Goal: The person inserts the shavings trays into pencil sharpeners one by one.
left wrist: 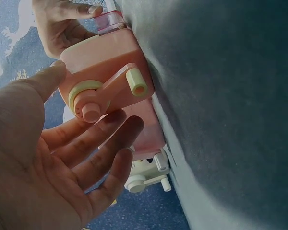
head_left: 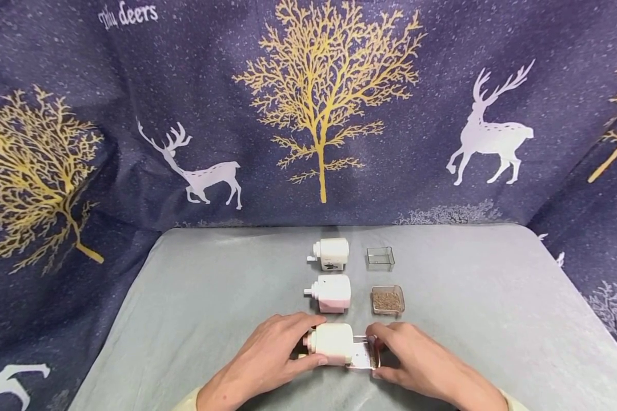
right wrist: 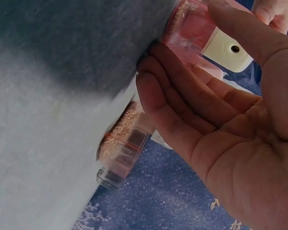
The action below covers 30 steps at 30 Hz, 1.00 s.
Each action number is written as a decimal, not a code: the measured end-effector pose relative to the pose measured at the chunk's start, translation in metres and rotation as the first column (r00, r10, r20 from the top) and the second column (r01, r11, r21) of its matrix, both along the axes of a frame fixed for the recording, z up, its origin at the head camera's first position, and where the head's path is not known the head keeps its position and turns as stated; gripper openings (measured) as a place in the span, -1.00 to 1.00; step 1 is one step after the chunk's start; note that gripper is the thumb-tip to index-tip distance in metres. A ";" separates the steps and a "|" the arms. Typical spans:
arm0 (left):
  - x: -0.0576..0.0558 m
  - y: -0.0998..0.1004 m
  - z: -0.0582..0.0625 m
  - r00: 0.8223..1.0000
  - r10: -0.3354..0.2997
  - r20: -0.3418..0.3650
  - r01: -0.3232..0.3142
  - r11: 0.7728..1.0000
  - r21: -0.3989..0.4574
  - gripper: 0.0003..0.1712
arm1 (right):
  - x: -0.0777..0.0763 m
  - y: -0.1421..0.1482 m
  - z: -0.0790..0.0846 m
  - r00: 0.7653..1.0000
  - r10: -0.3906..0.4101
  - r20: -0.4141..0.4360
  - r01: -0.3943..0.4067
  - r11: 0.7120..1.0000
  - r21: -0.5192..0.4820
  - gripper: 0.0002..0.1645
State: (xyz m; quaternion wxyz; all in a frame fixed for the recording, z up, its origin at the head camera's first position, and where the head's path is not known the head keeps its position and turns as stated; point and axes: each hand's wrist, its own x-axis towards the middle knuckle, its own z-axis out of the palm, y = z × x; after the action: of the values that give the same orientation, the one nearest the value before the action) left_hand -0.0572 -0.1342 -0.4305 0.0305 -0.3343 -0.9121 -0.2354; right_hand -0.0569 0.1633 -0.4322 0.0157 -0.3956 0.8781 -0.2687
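Note:
My left hand [head_left: 272, 351] grips a cream and pink crank pencil sharpener [head_left: 334, 338] at the near end of a row, thumb on one side and fingers on the other. In the left wrist view its pink crank [left wrist: 117, 79] with a pale yellow knob faces my palm. On the sharpener's right side, my right hand [head_left: 416, 354] pinches a clear pink-tinted shavings drawer [head_left: 361, 357] between thumb and fingers. The drawer sticks out from the sharpener's body, and shavings [right wrist: 183, 8] show inside it in the right wrist view. Its inner end is hidden.
Behind stand a white and pink sharpener [head_left: 334, 294] and, farther back, a white one [head_left: 334, 251]. To their right lie a clear drawer of brown shavings [head_left: 388, 302] and a clear drawer [head_left: 380, 258]. A grey cloth [head_left: 211, 285] covers the table; a patterned curtain hangs behind.

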 end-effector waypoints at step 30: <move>-0.002 0.001 0.001 1.000 -0.015 0.026 0.015 1.000 0.022 -0.35 | -0.004 -0.006 0.002 0.997 -0.050 0.050 0.048 0.997 0.053 -0.55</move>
State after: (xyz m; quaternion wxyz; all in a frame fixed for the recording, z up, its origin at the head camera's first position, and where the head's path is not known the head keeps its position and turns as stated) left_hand -0.0590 -0.1336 -0.4297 0.0204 -0.3378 -0.9072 -0.2500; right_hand -0.0612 0.1573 -0.4305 0.0419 -0.3664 0.8934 -0.2565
